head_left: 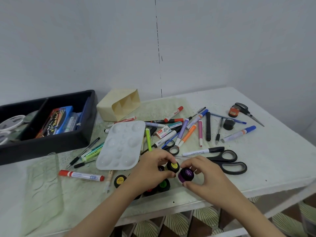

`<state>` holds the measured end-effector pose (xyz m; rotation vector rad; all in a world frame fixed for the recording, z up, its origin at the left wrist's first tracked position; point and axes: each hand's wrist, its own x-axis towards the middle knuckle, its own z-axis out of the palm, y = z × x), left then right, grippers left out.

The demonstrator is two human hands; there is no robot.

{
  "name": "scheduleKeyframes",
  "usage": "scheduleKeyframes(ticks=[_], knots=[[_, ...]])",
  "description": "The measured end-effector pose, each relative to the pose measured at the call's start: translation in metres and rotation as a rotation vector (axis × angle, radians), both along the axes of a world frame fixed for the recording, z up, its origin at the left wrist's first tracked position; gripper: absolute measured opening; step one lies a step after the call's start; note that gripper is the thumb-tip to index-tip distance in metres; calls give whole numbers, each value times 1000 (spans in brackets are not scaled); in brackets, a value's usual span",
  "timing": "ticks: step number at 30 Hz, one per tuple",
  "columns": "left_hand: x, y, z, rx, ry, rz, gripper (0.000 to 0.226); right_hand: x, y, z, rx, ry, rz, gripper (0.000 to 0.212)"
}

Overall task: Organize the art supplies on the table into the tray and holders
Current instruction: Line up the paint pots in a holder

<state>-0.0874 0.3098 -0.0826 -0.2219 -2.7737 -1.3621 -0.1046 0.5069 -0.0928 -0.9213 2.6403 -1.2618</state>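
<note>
My left hand (150, 170) grips a small black paint pot with a yellow label (173, 166) near the table's front edge. Right beside it, my right hand (203, 175) pinches a purple paint pot (186, 174) between thumb and fingers. More pots lie under and beside my left hand: a yellow-labelled one (119, 180), a green one (163, 184) and a red one, partly hidden. A black tray (51, 142) at the left holds a blue box of pencils (58, 122). A cream holder (119, 106) lies on its side behind a white paint palette (121, 146).
Markers and pens (188, 129) lie scattered across the table's middle. Black scissors (227, 161) sit right of my hands, a red marker (81, 175) to their left. Another pair of scissors (248, 112) and an orange pot (232, 112) lie at the far right. The table edge runs just below my hands.
</note>
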Motion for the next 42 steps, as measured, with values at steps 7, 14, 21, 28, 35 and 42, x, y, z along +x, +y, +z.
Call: scheduleKeyframes(ticks=[7, 14, 21, 28, 35, 42], knots=[[-1, -3, -16, -75, 116, -30, 27, 3, 0, -2, -22, -3, -12, 31], [0, -10, -16, -302, 288, -102, 10, 3, -3, -8, 13, -14, 0, 31], [-2, -9, -22, -185, 174, 2, 9, 4, -7, -19, 61, 33, 7, 24], [-1, -12, -21, -167, 135, -45, 9, 3, -8, -22, 60, 107, -10, 24], [5, -8, -21, -146, 143, -50, 23, 6, -10, -22, 12, 41, -72, 24], [4, -8, -15, -220, 154, -92, 34, 5, -6, -23, 97, 71, -40, 39]])
